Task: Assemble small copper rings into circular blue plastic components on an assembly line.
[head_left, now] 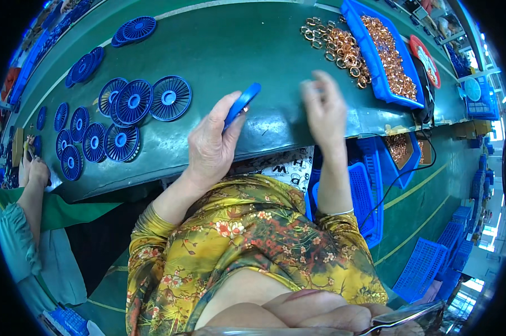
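My left hand [212,134] grips a blue round plastic piece [242,105], seen nearly edge-on above the front of the green table. A small coppery spot shows on it by my fingers. To the right, my right hand [324,106] is raised over the table, smeared by motion, so whether it holds anything is unclear. It is nearest to a loose heap of copper-coloured rings [342,50]. On the left lie several blue spoked discs with round hubs, among them a large one [170,98], some overlapping.
A blue tray [383,89] full of copper-coloured rings stands at the right, with a red round basket [425,59] beyond it. Blue crates [360,193] sit below the table edge, and a black cable [401,175] hangs there. At far left a co-worker's hands [34,171] are busy.
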